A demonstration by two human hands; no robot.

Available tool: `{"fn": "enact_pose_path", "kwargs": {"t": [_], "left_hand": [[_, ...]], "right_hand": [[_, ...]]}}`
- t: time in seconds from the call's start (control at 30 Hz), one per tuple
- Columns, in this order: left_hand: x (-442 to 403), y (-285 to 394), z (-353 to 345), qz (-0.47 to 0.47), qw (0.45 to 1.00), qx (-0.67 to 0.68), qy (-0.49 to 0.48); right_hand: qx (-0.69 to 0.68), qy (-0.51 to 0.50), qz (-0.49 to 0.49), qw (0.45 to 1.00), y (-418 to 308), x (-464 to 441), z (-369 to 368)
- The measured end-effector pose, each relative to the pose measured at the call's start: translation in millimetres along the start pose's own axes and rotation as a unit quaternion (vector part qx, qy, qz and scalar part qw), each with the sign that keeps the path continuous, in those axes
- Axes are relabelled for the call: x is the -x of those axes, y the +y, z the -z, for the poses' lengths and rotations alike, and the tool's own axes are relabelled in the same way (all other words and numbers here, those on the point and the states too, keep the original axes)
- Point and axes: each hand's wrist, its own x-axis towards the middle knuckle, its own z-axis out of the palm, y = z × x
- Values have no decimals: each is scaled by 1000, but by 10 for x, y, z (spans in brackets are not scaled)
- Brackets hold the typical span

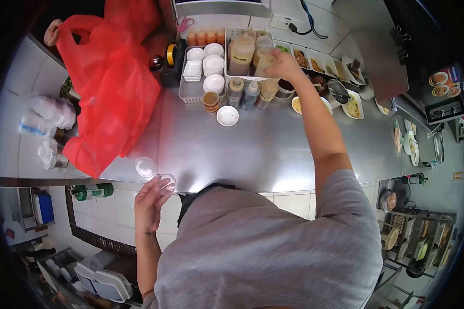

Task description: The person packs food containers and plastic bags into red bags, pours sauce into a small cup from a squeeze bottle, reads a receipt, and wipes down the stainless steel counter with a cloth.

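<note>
Near the counter's front edge, my left hand (pixel 152 200) holds a small clear plastic cup (pixel 166 184) between its fingers. Close by on the steel counter (pixel 206 149) lies a round clear lid or cup (pixel 146 167). Across the counter, my right hand (pixel 283 64) is closed around a pale squeeze bottle (pixel 264 63) in the white basket (pixel 232 76). A larger squeeze bottle (pixel 241 54) stands to its left. In front of the basket are a dark bottle (pixel 249 96), a tan bottle (pixel 266 93) and a small white dish (pixel 227 116).
A person's hand (pixel 51 32) holds up a large red bag (pixel 108 92) at the left. White bowls (pixel 213 64) are stacked in a basket. Trays of toppings (pixel 314 61) and a bowl of shredded food (pixel 352 105) are at the right. Plastic-wrapped stacks (pixel 54 112) stand far left.
</note>
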Motion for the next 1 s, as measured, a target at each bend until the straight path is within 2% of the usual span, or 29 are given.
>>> {"fn": "enact_pose_path", "kwargs": {"t": [0.03, 0.1, 0.13, 0.2, 0.23, 0.33, 0.37, 0.4, 0.47, 0.57, 0.77, 1.0], "left_hand": [[-9, 10, -37, 2, 1000, -16, 0], [-27, 20, -100, 3, 999, -49, 12], [-90, 22, -152, -4, 999, -46, 2], [-211, 7, -276, -4, 999, -44, -11], [-275, 39, -390, -9, 998, -57, -22], [-644, 172, -853, -25, 994, -86, -66], [-764, 214, -1003, -31, 993, -87, -72], [-860, 241, -1142, -37, 993, -86, -76], [-997, 270, -1408, -46, 994, -48, -89], [-1196, 168, -1696, -46, 995, -28, -84], [-1270, 32, -1939, -25, 996, -21, -85], [-1289, -43, -1888, -27, 996, -5, -85]], "right_hand": [[-22, 14, -4, 1000, -144, 118, 199], [-121, 169, 67, 976, -129, 283, 410], [-168, 243, 104, 950, -126, 320, 511], [-381, 267, 127, 876, -389, 405, 670], [-482, 274, 131, 822, -483, 492, 659], [-339, 207, 92, 913, -583, 642, 579], [-291, 145, 77, 943, -794, 836, 666], [-194, 140, 149, 959, -838, 946, 634], [8, 125, 290, 949, -874, 1073, 571], [195, 109, 335, 915, -982, 1230, 481], [282, 99, 389, 871, -1019, 1251, 553], [288, 83, 398, 867, -1089, 1222, 617]]}}
